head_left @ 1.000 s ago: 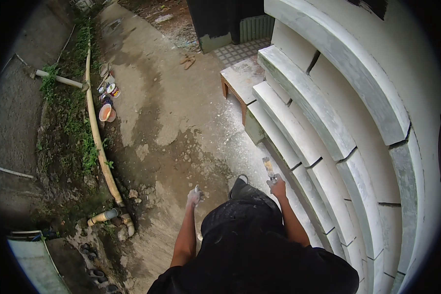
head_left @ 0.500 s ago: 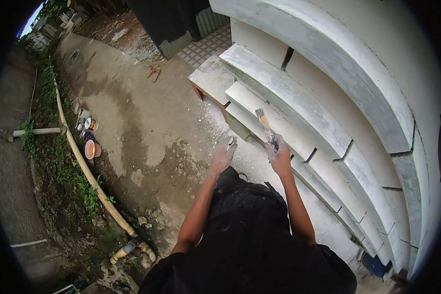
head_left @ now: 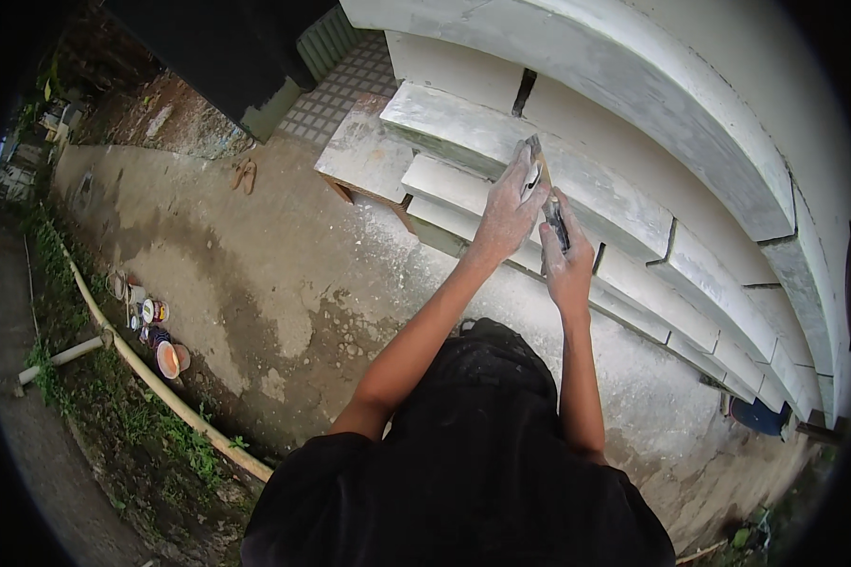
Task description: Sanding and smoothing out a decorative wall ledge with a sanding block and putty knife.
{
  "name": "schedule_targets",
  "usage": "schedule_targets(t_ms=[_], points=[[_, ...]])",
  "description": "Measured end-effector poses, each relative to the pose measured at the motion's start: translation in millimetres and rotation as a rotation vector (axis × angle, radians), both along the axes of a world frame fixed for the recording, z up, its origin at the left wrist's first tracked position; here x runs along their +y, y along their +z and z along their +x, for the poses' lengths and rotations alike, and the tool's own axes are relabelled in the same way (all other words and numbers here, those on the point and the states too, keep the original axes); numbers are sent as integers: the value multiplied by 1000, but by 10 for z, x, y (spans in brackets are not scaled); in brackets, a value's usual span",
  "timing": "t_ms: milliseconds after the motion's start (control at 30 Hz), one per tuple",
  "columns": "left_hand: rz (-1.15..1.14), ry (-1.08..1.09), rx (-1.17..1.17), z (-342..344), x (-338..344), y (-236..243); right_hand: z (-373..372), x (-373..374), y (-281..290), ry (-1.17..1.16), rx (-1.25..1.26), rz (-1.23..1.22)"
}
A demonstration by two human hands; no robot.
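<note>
My right hand (head_left: 569,263) is closed around the dark handle of a putty knife (head_left: 555,223), whose pale, narrow front part points up and away from me. Close against it on the left, my dust-covered left hand (head_left: 511,213) is closed on a small flat white piece (head_left: 533,178) with a dark edge; its exact kind is unclear. The fingers of my left hand lie alongside the knife's blade end and partly hide it. Both hands are held over the lower ledges of a stepped white wall (head_left: 624,231), and whether they touch it cannot be made out.
Curved, plastered ledges (head_left: 577,47) rise on the right. A low block (head_left: 369,151) stands at their far end. Paint buckets (head_left: 168,359) and tubs sit on the left beside a long pipe (head_left: 151,378). Sandals (head_left: 244,176) lie on the concrete ground. White dust covers the ground near the wall.
My left hand has moved up and right to meet the knife in my right hand. The right hand has risen slightly, and the knife has turned. The view has shifted toward the right.
</note>
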State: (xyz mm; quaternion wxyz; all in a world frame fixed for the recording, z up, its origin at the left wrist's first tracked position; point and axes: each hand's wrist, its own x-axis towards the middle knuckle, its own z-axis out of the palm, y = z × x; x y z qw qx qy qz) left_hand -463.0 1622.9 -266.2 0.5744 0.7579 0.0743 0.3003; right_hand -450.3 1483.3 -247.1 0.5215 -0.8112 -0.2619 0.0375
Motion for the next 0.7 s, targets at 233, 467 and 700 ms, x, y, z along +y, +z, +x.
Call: schedule_targets(t_ms=[233,467,700], points=[[-22,-76,139,99,58,70,183,256,-6,-54,-104,22],[2,-1,276,235,153,270,357,322,38,-55,-108,-62],[-47,61,129,564,39,112,534,268,74,-13,-171,-168]])
